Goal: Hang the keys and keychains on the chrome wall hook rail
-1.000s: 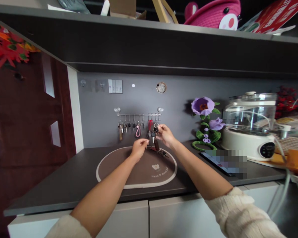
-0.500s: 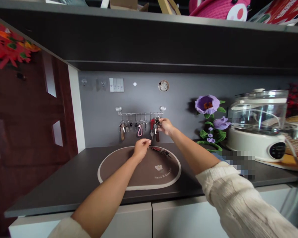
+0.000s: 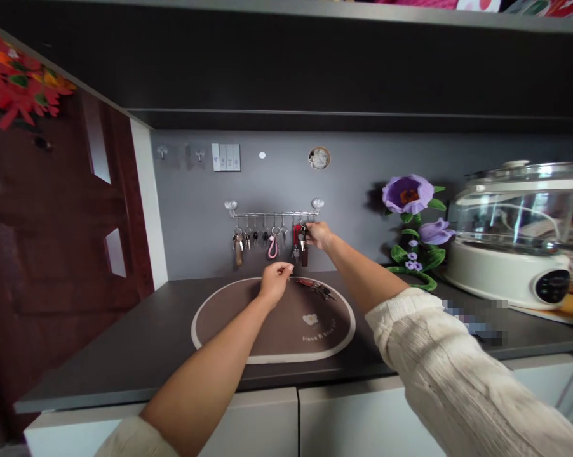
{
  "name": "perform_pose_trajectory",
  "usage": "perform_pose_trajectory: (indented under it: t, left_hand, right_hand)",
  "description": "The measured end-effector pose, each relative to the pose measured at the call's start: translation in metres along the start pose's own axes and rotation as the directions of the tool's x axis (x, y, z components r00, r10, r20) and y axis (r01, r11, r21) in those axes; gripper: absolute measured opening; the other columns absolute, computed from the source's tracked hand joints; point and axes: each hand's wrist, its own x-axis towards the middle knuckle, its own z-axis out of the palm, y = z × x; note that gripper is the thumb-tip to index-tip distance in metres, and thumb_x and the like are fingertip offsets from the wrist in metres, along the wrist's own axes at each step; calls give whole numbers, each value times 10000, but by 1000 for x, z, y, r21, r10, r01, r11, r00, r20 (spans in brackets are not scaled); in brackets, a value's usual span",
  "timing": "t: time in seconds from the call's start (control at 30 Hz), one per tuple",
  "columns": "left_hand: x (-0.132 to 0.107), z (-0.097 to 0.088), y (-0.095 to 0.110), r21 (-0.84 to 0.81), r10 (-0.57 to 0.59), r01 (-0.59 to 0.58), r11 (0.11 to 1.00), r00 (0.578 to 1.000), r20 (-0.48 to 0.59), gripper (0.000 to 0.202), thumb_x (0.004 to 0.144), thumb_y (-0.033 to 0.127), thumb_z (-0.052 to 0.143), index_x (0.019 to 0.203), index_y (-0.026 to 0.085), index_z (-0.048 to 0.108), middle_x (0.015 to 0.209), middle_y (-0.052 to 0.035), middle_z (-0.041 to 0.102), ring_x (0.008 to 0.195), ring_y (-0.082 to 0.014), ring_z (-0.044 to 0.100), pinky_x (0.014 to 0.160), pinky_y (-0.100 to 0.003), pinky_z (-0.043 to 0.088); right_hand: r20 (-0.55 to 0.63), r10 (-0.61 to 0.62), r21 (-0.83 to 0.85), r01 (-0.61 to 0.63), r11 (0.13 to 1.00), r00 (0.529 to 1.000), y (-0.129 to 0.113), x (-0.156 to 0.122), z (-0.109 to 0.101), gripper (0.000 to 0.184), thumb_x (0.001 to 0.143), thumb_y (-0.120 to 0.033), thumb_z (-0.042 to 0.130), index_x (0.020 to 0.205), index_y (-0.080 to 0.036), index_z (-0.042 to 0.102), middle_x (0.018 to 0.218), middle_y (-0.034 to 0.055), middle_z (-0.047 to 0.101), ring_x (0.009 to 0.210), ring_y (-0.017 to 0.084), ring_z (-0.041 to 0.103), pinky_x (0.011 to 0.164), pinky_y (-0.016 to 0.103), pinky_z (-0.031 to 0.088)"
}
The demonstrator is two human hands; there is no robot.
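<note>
As the right hand holds it, the key bunch hangs vertically.

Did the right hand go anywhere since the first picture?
Yes. The right hand has moved up, closer to the rail on the wall, and the keys at its fingers have gone up too.

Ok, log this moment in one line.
right hand: gripping key bunch at hook rack | left hand: curled above mat | other keys: on mat
</note>
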Motion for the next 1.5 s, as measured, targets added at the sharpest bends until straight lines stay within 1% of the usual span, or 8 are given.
perform_pose_trajectory:
  t: [0.2, 0.47, 0.67, 0.83, 0.97, 1.23, 1.37, 1.5]
  left_hand:
    - [0, -1, 0, -7, -3, 3, 1000, 1000, -7, 175, 678, 264, 552, 745, 117, 619, 640, -27, 598, 533, -84, 475, 536, -212, 372]
    - [2, -1, -3, -15, 1, -1, 1000, 1000, -12, 173, 671, 267, 558, 737, 121, 622, 624, -22, 594, 523, -84, 473, 535, -215, 376]
    - [2, -1, -4, -6, 13, -13, 1000, 1000, -12, 179, 664, 277, 560, 726, 122, 624, 617, -21, 591, 526, -85, 469, 539, -215, 371]
    - [2, -1, -4, -16, 0, 0, 1000, 1000, -12, 183, 653, 282, 567, 724, 124, 625, 604, -17, 590, 514, -84, 461, 520, -211, 363]
    - [1, -1, -2, -9, 2, -2, 1000, 1000, -11, 175, 655, 277, 563, 712, 122, 621, 598, -17, 589, 514, -84, 461, 527, -213, 367]
    - [0, -2, -2, 28, 5, -5, 1000, 1000, 9, 189, 654, 287, 568, 724, 121, 624, 577, -8, 571, 497, -77, 444, 509, -204, 354]
    - [0, -3, -4, 65, 13, -15, 998, 999, 42, 211, 663, 307, 553, 734, 121, 623, 531, 12, 535, 471, -73, 417, 502, -206, 340]
    - [-1, -3, -5, 112, 15, -24, 993, 997, 77, 204, 667, 301, 549, 732, 121, 622, 527, 14, 529, 477, -77, 419, 514, -210, 343]
  right_hand:
    - [-57, 21, -18, -22, 1000, 998, 8, 7, 1, 114, 811, -194, 434, 712, -147, 465, 420, -54, 453, 350, 44, 419, 455, 200, 456]
    - [-59, 19, -24, -21, 999, 998, 19, 7, 1, 120, 808, -168, 405, 702, -154, 459, 429, -56, 447, 345, 45, 408, 446, 203, 440]
    - [-95, -15, -54, 9, 998, 995, 25, 6, 1, 101, 789, -175, 429, 688, -169, 437, 425, -70, 396, 374, 43, 388, 453, 186, 411]
    - [-93, -39, -90, 31, 995, 995, 31, 12, 0, 81, 776, -170, 418, 697, -170, 433, 496, -58, 442, 424, 36, 405, 474, 168, 390]
    - [-85, -55, -122, 45, 992, 995, 33, 13, -1, 79, 759, -158, 417, 682, -170, 430, 511, -64, 434, 446, 30, 407, 477, 145, 363]
    - [-73, -106, -159, 93, 983, 992, 30, -3, -8, 121, 699, -75, 435, 613, -160, 435, 484, -52, 413, 434, 42, 399, 418, 141, 296]
    - [-42, -104, -159, 96, 983, 994, 30, -17, -16, 93, 689, -74, 447, 651, -156, 472, 545, -34, 470, 465, 43, 426, 442, 143, 332]
    - [18, -99, -172, 101, 980, 995, 38, -39, -27, 81, 683, -71, 462, 680, -143, 499, 595, -18, 512, 490, 41, 447, 471, 144, 355]
